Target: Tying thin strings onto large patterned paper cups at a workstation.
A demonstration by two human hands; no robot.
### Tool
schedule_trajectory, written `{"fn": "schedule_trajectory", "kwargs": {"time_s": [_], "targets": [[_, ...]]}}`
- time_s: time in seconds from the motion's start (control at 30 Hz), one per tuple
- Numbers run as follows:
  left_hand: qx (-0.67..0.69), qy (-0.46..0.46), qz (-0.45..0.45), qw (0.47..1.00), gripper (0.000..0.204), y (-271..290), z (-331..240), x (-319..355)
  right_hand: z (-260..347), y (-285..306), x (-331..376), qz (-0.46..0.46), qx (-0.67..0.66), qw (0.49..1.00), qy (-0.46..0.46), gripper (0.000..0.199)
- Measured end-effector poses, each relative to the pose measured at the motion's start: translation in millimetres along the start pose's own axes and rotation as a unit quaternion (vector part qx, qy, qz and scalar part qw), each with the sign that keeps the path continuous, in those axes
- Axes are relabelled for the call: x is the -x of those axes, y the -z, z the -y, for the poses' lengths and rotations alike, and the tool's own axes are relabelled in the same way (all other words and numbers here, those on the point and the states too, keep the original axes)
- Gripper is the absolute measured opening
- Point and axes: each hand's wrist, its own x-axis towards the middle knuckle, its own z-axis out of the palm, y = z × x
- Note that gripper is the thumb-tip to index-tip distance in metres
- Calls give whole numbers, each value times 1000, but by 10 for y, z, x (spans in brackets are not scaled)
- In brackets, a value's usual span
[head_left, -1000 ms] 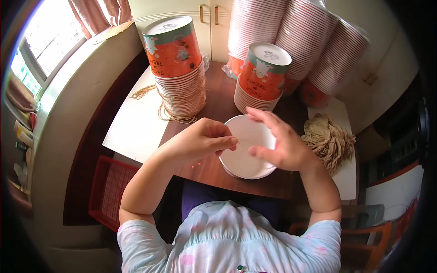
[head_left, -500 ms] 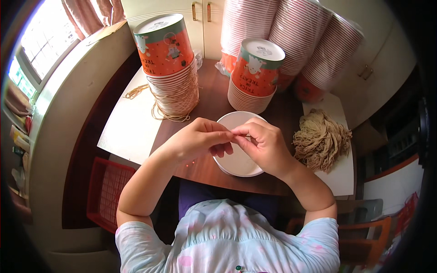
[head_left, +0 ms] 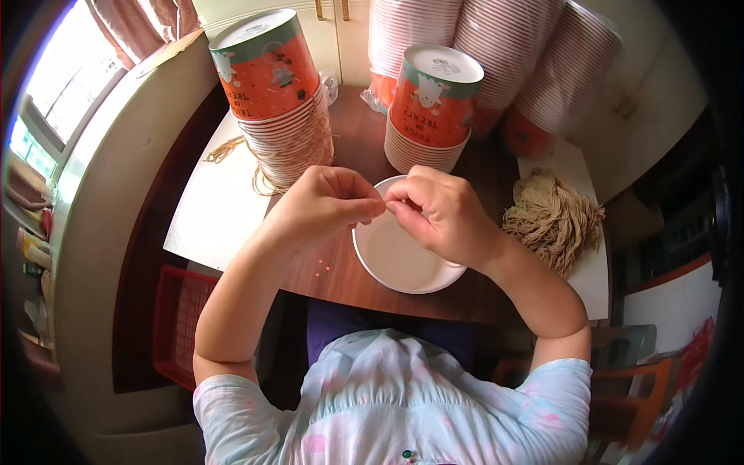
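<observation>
Over an open paper bucket (head_left: 403, 263) with a white inside, my two hands meet fingertip to fingertip. My left hand (head_left: 329, 205) pinches thumb against forefinger. My right hand (head_left: 442, 209) does the same, its fingertips touching or nearly touching the left ones. Whatever lies in the pinches is too small to make out. To the left, an upside-down stack of orange and green buckets (head_left: 275, 74) has beige cords (head_left: 302, 147) draped over its lower part. A shorter inverted bucket stack (head_left: 430, 112) stands beyond the open bucket. On the right lies a tangled heap of beige cord (head_left: 554, 221).
Tall plastic-wrapped bucket stacks (head_left: 504, 46) rise at the back right, in front of pale cupboards (head_left: 279, 19). The brown table (head_left: 333, 275) has white side parts (head_left: 213, 209). A red plastic basket (head_left: 182, 318) sits below on the left, and a wooden chair (head_left: 635, 395) on the right.
Both hands have shifted slightly up and left in the picture, still pinched together. The view has tilted a little, so the stacks appear higher.
</observation>
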Motion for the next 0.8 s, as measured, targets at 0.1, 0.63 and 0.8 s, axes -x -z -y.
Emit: {"fn": "schedule_trajectory", "kwargs": {"time_s": [0.1, 0.63, 0.8], "targets": [[-141, -65, -48, 987, 5, -66, -80, 46, -83, -37, 0, 25, -74, 991, -106, 6], [-10, -23, -53, 998, 20, 9, 734, -213, -482, -403, 17, 119, -109, 914, -372, 12], [-20, -13, -65, 998, 21, 9, 690, -212, -486, -427, 9, 106, -91, 917, -373, 13]]}}
